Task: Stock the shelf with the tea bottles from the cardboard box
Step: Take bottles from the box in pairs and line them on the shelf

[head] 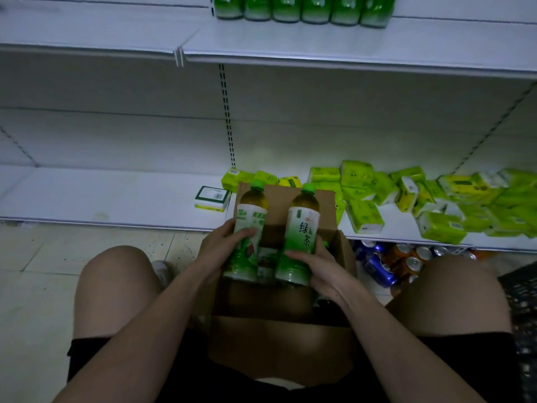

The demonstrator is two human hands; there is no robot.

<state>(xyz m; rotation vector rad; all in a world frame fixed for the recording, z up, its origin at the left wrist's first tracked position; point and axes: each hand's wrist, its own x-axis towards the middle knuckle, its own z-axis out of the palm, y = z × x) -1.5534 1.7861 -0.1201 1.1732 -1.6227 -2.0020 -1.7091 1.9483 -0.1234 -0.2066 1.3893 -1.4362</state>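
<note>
Green-capped tea, two bottles, was held over the open box (279,338), which sat on the floor between the knees. Left hand (223,248) gripped the left bottle (248,228), fingers curled round its lower half. Right hand (316,269) gripped the right bottle (300,237) near its base, thumb across the label. More bottles seemed to lie in the box, dim, count unclear. Step judged: lifting a pair out. Next move called for raising both to the upper shelf (348,50) and standing them upright in front of or beside the row (302,8) already at the back.
</note>
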